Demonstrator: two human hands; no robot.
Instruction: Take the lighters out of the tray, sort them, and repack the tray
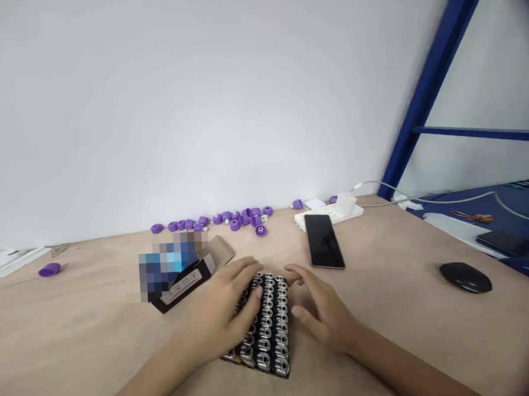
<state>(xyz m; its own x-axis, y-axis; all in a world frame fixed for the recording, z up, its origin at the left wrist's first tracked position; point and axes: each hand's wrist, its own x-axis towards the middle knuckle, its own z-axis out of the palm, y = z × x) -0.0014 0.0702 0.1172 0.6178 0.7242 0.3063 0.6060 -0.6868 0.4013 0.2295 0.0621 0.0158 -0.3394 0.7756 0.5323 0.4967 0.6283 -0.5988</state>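
Observation:
A black tray (pixel 289 371) filled with rows of shiny metal parts (pixel 265 332) lies on the table in front of me. My left hand (pixel 226 309) rests over the tray's left side, fingers apart, covering some of the parts. Just right of the tray is my right hand (pixel 321 313), its thumb and fingers spread, with nothing visible between them. Its fingertips are near the tray's upper right corner; whether they touch it I cannot tell.
Behind my left hand stands a dark box (pixel 184 288) with an open flap. Several purple caps (pixel 234 225) lie along the wall. Towards the right are a phone (pixel 324 242), a white power strip (pixel 349 214) with a cable, and a black mouse (pixel 466 277).

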